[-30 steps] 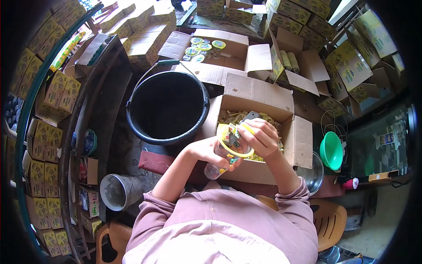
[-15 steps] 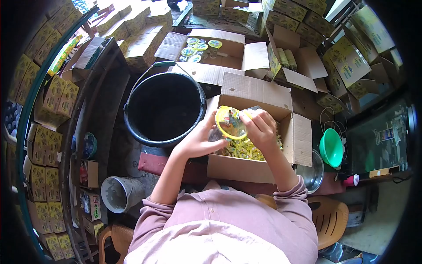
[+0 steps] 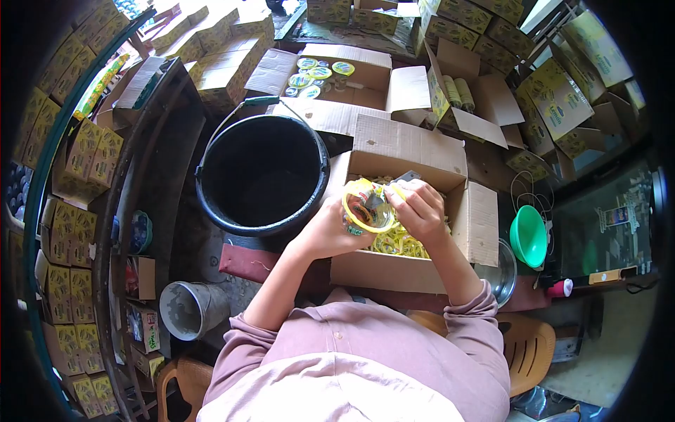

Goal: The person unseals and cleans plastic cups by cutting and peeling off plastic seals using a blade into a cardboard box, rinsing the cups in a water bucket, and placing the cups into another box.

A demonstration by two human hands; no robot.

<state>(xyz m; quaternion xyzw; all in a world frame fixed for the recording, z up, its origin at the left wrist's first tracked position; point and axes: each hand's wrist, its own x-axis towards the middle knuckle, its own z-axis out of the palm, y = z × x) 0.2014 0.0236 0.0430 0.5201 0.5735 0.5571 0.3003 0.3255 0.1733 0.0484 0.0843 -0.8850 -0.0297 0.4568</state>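
Observation:
My left hand [image 3: 330, 228] wraps round a clear plastic cup [image 3: 354, 224] with a yellow rim and printed sides, tilted so that its mouth faces up and towards me. Closed at the right side of that rim is my right hand [image 3: 420, 211]. A flat grey blade-like piece [image 3: 408, 176] sticks out above its fingers, and its thumb and fingers touch the torn-looking lid film [image 3: 383, 191]. Both hands are over an open cardboard box [image 3: 408, 144], which holds many yellow strips and scraps [image 3: 397, 243].
A black bucket [image 3: 246, 225] stands left of the box. Sealed cups [image 3: 320, 72] lie in another box behind. To the right are a green bowl [image 3: 529, 235] and a metal basin [image 3: 505, 274]. A grey pail [image 3: 193, 309] stands low left; stacked cartons [image 3: 74, 225] line the side.
My left hand has gone from supporting the cup with spread fingers to wrapping round it. The cup has tilted, and its lid film is more open, showing the inside.

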